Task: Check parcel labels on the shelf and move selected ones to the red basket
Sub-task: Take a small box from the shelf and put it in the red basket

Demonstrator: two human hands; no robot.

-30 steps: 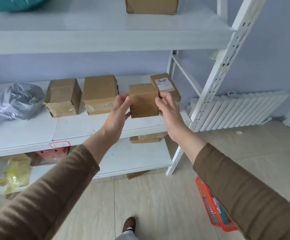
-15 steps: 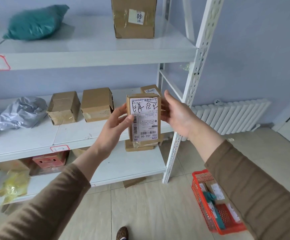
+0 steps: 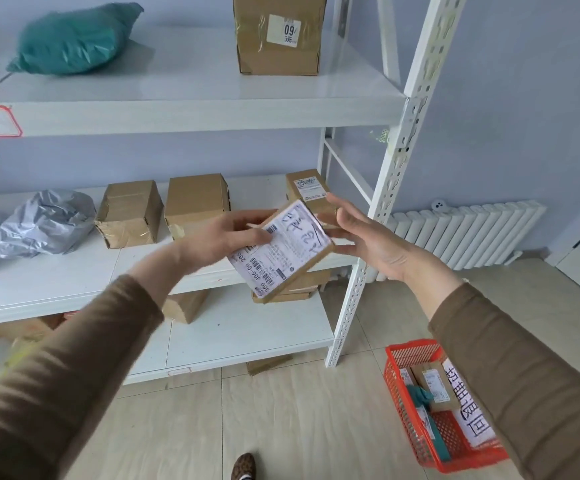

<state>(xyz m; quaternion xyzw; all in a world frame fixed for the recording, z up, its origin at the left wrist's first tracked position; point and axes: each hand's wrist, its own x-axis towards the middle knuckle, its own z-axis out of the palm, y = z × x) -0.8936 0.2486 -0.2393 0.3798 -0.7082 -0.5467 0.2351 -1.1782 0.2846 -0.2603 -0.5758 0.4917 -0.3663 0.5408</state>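
The white shelving unit [image 3: 191, 112] stores parcels on open tiers, evidently so that labels can be checked without unpacking: a tall carton [image 3: 278, 32] and a teal mailer bag [image 3: 73, 39] sit on the upper tier; a grey mailer bag [image 3: 46, 223], two plain brown boxes [image 3: 163, 213] and a labelled box [image 3: 307, 190] sit on the middle tier. The red basket [image 3: 406, 358] stands on the floor just right of the shelf post, within easy reach, already holding several parcels and a handwritten sign. The parcel under inspection [image 3: 281, 247] is held in the air in front of the middle tier, tilted with its label face up toward the camera, presumably for reading. The left hand [image 3: 226, 237] grips its left edge, fingers curled round it. The right hand [image 3: 368, 237] is at the right edge, fingers spread and nearly straight, steadying rather than clasping. Judgement: label check in progress; transfer to the basket not yet made.
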